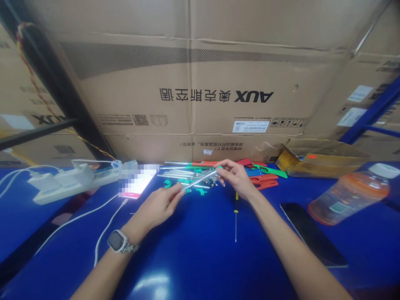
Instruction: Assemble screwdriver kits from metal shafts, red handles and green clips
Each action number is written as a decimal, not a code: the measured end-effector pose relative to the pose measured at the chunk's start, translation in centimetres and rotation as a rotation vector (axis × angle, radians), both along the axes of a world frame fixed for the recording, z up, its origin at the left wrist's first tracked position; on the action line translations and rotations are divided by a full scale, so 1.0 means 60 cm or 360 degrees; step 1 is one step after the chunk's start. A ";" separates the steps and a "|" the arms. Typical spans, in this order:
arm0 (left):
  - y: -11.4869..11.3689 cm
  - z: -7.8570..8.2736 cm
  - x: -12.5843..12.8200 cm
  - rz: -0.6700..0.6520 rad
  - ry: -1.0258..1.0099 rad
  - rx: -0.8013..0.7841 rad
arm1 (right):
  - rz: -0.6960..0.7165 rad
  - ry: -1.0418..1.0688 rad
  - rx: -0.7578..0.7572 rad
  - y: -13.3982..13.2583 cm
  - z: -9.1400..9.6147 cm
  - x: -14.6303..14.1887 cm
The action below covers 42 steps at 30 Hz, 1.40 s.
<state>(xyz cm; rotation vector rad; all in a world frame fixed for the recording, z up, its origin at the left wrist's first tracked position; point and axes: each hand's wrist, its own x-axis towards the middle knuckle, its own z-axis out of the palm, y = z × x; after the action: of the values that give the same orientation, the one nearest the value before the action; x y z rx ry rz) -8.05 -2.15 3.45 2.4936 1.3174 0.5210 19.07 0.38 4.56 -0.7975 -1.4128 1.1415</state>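
Above blue tbl [200, 241], L hand [161, 205] & R hand [236, 178] both grip tilted metal rod [200, 181], nr screwdriver [236, 211].

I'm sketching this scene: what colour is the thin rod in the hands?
The thin rod is shiny silver; it shows best in the head view.

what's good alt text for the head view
A person's left hand and right hand hold a thin silver rod above a blue table. Similar rods and red plastic parts lie beyond; a screwdriver, dark phone and bottle lie toward the right.
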 end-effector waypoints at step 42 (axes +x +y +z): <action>0.010 -0.010 -0.007 0.0013 -0.0127 -0.0008 | -0.0349 0.0485 0.0057 -0.012 -0.020 -0.078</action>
<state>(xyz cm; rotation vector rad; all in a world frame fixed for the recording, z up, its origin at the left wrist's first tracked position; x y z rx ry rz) -8.49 -1.55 2.88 2.4378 1.2974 0.6118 14.42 -0.31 3.36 -0.7004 -1.0630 1.0162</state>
